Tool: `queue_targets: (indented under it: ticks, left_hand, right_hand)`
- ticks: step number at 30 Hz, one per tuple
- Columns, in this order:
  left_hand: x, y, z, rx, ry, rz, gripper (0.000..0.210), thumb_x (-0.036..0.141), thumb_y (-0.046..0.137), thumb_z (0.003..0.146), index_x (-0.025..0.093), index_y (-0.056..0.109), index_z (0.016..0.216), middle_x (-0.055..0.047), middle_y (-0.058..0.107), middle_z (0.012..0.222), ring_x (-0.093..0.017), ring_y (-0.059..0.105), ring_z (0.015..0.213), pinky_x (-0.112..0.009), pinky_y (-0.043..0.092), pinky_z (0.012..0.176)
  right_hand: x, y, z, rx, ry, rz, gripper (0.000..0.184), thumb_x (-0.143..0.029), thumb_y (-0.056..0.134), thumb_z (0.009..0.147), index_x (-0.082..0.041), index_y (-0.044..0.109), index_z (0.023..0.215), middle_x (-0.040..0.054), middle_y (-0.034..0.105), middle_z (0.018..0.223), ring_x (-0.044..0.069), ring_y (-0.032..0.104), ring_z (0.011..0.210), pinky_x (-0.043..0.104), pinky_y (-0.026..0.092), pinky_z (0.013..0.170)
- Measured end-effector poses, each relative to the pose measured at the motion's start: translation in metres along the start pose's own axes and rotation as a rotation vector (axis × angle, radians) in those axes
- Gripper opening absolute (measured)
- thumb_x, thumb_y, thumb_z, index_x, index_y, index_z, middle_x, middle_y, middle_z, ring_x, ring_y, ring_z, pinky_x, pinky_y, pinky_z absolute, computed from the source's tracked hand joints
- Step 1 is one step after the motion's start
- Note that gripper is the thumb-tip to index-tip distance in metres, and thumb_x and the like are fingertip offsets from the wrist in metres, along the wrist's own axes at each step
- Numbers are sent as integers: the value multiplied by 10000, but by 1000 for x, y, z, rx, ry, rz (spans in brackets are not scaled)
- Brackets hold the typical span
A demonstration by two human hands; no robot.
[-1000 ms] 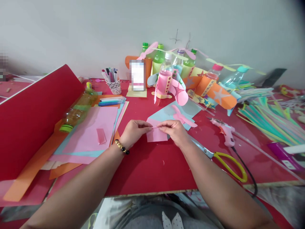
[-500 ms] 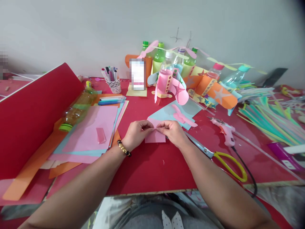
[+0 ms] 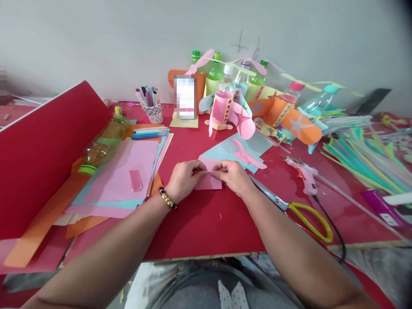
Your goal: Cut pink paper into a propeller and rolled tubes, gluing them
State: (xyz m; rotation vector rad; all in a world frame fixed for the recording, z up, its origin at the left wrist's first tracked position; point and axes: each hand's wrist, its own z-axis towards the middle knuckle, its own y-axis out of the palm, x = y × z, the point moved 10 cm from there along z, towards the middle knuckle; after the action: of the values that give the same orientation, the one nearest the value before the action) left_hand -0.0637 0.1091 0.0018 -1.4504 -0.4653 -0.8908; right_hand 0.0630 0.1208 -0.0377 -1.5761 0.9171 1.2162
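Observation:
A small piece of pink paper (image 3: 208, 183) is pinched between my two hands over the red table. My left hand (image 3: 188, 178) grips its left part between thumb and fingers, close to the middle. Opposite it, my right hand (image 3: 233, 177) pinches the same paper, the fingertips of both hands nearly meeting. The paper shows a crease or fold along the pinch line, though the fingers partly cover it. Just behind lie light blue sheets (image 3: 222, 148) with a pink paper propeller (image 3: 246, 154) on top. Large scissors with yellow handles (image 3: 310, 221) rest beside my right forearm.
A pink glue gun (image 3: 304, 176) and its cord lie at right, near colourful strips (image 3: 357, 159). Decorated bottle planes (image 3: 223, 107) stand along the wall. Stacked paper (image 3: 122, 171), a plastic bottle (image 3: 104, 141), a pen cup (image 3: 153, 112) and a red board (image 3: 54, 159) occupy the left.
The view has shifted very slightly. Both hands keep their pinch on the pink paper, with hardly any movement.

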Motion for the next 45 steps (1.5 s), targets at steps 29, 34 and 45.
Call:
queue_targets:
  ticks: [29, 34, 45]
  left_hand:
    - [3, 1, 2, -131, 40, 33, 204, 320, 518, 806, 185, 660, 750, 16, 665, 710, -115, 564, 638, -213, 379, 585]
    - [9, 4, 0, -144, 64, -1, 203, 303, 518, 801, 174, 669, 757, 0, 673, 720, -120, 569, 639, -208, 401, 590]
    - [14, 5, -2, -157, 101, -43, 212, 289, 491, 811, 174, 668, 796, -9, 678, 759, -125, 581, 663, -212, 419, 609]
  right_hand:
    - [-10, -5, -3, 7, -43, -90, 214, -385, 662, 694, -172, 642, 685, -19, 577, 587, 104, 468, 537, 244, 362, 532]
    - [-15, 1, -5, -35, -67, -79, 213, -379, 659, 702, -171, 622, 676, -26, 550, 571, 100, 447, 534, 237, 345, 517]
    - [-17, 1, -7, -46, -65, -68, 231, -397, 664, 692, -170, 626, 680, -17, 561, 578, 107, 457, 532, 247, 355, 514]
